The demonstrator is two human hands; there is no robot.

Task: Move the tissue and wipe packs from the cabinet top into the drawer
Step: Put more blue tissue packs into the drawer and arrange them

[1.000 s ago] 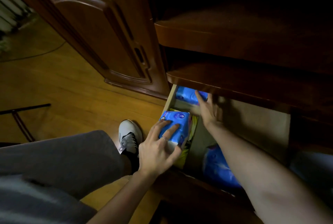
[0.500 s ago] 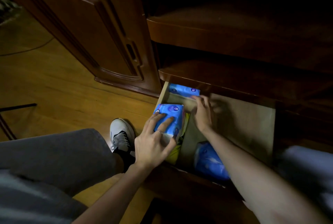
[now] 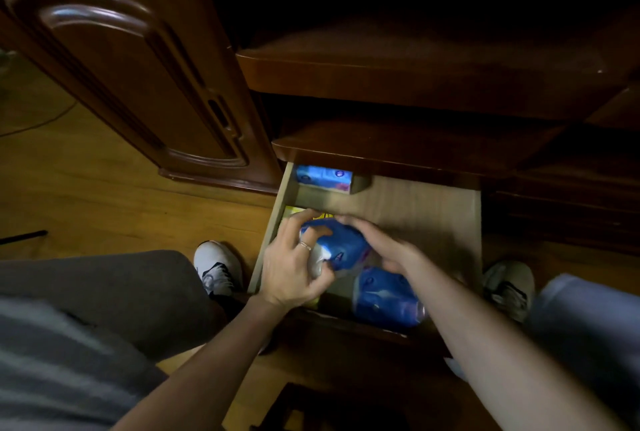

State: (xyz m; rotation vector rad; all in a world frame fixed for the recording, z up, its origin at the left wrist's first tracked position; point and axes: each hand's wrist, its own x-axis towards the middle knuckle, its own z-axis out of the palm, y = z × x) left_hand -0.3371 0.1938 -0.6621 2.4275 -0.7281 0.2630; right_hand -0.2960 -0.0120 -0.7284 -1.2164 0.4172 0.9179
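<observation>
The wooden drawer (image 3: pixel 433 208) stands pulled open below the dark cabinet top (image 3: pixel 398 150). My left hand (image 3: pixel 294 264) grips a blue tissue pack (image 3: pixel 341 245) at the drawer's front left, fingers curled over its top. My right hand (image 3: pixel 381 247) lies on the same pack from the right with its fingers fairly straight. A second blue pack (image 3: pixel 384 295) lies at the drawer's front, partly under my right wrist. A third blue pack (image 3: pixel 323 178) sits at the back left corner, half under the cabinet top. Something yellow (image 3: pixel 298 214) shows beneath the held pack.
A carved wooden cabinet door (image 3: pixel 131 77) hangs open on the left over the wood floor (image 3: pixel 104 202). My knees and white shoes (image 3: pixel 216 267) flank the drawer. The drawer's right half shows bare bottom.
My right hand has come forward from the back-left pack and now rests on the pack in my left hand. That pack has tipped lower and rightward in the drawer.
</observation>
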